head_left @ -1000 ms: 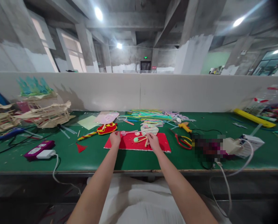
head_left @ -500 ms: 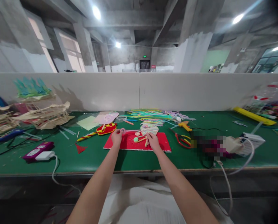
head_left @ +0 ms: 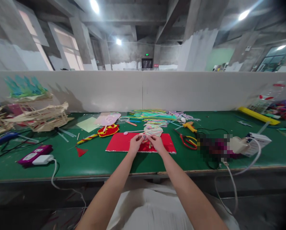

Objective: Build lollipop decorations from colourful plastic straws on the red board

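A red board [head_left: 119, 142] lies flat on the green table. Over its middle, my left hand [head_left: 136, 142] and my right hand [head_left: 155, 142] are close together with fingers pinched on something small that I cannot make out. Just behind my hands is a round pale piece [head_left: 154, 129] with stripes, partly over the board's back edge. A pink stick with a round end [head_left: 126, 133] lies at the board's back left. Small parts lie between and under my hands, mostly hidden by the fingers.
Coloured strips [head_left: 152, 115] are heaped behind the board. Pliers [head_left: 188, 142] and an orange tool [head_left: 190, 126] lie right. A red and yellow piece [head_left: 108, 130], a purple power strip [head_left: 34, 155] and wooden models [head_left: 41, 116] stand or lie left.
My left hand has moved right, from the board's left part to its middle beside my right hand. The pink round-ended stick has been let go. The view has shifted slightly.
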Action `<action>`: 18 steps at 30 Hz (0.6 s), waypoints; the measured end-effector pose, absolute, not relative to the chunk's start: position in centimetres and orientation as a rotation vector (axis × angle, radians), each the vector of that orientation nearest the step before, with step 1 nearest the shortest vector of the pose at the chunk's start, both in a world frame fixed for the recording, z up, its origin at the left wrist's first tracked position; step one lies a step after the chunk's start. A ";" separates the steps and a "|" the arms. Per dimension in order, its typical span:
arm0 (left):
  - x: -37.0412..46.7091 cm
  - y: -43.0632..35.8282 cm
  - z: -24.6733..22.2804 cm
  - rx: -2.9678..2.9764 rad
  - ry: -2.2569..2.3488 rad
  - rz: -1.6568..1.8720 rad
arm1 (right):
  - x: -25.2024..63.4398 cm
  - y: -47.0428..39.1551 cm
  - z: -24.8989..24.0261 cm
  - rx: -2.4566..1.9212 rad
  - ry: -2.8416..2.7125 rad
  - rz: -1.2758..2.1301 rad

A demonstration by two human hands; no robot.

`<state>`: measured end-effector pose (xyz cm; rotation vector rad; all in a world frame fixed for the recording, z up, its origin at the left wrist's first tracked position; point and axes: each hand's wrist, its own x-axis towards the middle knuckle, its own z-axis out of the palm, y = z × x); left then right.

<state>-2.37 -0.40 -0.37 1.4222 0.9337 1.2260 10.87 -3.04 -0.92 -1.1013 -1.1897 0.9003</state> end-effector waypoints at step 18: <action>-2.5 -0.7 0.0 1.495 0.954 1.198 | 11.0 -2.9 -0.9 -1.024 -1.100 0.992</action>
